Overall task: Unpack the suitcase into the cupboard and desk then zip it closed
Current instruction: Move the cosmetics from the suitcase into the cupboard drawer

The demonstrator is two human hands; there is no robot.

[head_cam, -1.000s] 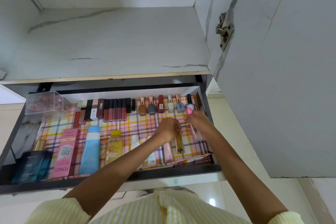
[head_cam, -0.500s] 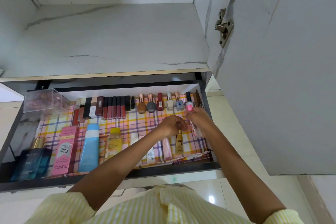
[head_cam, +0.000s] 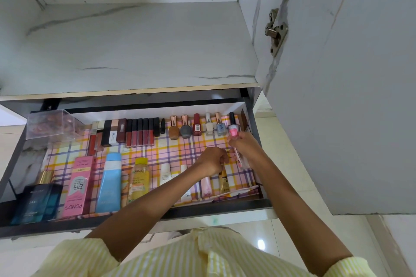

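**One wide-angle view from a camera worn on the head**

The camera looks forward and down from close above an open drawer (head_cam: pixel 225 206), which fills the lower middle of the frame. The wearer's striped shirt (head_cam: pixel 191 258) crosses the bottom edge, and both arms (head_cam: pixel 157 204) reach away from the lens. A pale shelf (head_cam: pixel 135 47) spans the upper half, and a cupboard door (head_cam: pixel 360 96) looms at the right edge, bent by the lens.

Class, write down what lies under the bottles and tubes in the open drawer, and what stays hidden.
A pink, yellow and purple checked liner lies under them. It covers the floor of the drawer, and the left hand hides the top of the gold tube.
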